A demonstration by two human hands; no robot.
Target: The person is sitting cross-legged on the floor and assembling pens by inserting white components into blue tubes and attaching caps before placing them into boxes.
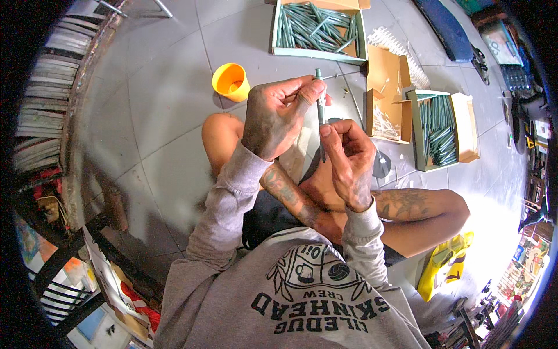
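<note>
A slim dark green pen stands nearly upright before me, held between both hands. My left hand pinches its upper part with thumb and forefinger, where a small whitish spot shows on the barrel. Lower down, the fingertips of my right hand close around the same pen, and its dark tip points down toward my lap. Two boxes hold many similar green pens: a larger pen box at the top and a smaller pen box to the right. Between them, a brown cardboard box contains thin white pieces.
On the grey tiled floor, a yellow cup stands left of the hands. White strips lie behind the cardboard box. A yellow plastic bag rests beside my right knee. Stacked papers line the left edge; clutter fills the right side.
</note>
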